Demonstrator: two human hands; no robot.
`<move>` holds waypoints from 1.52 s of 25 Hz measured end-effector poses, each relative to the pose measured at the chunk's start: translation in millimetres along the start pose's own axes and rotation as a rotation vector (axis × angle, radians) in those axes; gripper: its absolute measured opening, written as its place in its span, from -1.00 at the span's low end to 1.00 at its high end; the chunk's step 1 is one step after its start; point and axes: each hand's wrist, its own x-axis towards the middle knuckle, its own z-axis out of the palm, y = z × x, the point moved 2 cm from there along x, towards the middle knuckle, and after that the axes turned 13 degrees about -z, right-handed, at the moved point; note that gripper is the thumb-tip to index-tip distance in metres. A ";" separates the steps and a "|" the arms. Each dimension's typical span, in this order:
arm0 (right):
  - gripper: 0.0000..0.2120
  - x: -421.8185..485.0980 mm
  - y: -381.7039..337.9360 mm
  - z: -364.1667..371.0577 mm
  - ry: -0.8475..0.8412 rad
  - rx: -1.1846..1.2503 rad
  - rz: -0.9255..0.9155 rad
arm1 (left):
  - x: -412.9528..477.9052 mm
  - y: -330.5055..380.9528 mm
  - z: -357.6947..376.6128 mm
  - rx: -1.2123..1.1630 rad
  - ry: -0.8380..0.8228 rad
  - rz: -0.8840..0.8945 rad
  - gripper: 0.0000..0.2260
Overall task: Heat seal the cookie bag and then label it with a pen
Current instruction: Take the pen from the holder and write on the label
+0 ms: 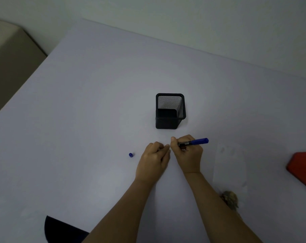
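Dark rounded shape point(61, 228) at near edge of table point(96, 102). Blue cap point(130, 155) lies loose just left of my left hand point(153, 160), fingers curled, hold unclear. Right hand point(187, 153) clamps pen point(197, 141), fingertips meeting left. Mesh holder point(169, 111) stands behind. Clear cookie bag point(231, 165) lies flat right of my wrist; red device point(301, 165) at far right.

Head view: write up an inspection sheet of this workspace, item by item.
Surface: pale lilac-grey table, matte.
Job's things: blue marker pen; small blue pen cap lying apart; clear plastic bag with a brown cookie at its near end; red object, perhaps the sealer, cut off at frame edge.
Clutter: black square mesh pen holder, upright; dark shape at the near edge.
Hands: right hand grips the pen; left hand curled beside it, contents unclear.
Cables: nothing seen.
Surroundings: pale wall; beige cabinet.
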 end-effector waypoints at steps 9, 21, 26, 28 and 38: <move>-0.69 1.2 -1.9 0.9 0.070 0.034 0.056 | 0.8 1.2 1.2 0.016 0.008 -0.004 -0.76; -0.73 0.4 -0.3 3.2 0.060 0.071 0.073 | 0.3 2.1 1.1 0.009 0.017 -0.022 -0.75; -0.73 1.2 -1.7 3.7 0.052 0.063 0.062 | -0.6 2.3 -0.7 0.013 0.006 -0.028 -0.74; -0.72 0.6 -2.2 4.3 0.044 0.079 0.072 | -1.2 2.0 -1.3 0.014 0.003 -0.034 -0.74; -0.75 -2.1 -1.9 5.0 0.045 0.081 0.069 | 0.5 -1.0 -2.7 -0.026 -0.040 -0.107 -0.73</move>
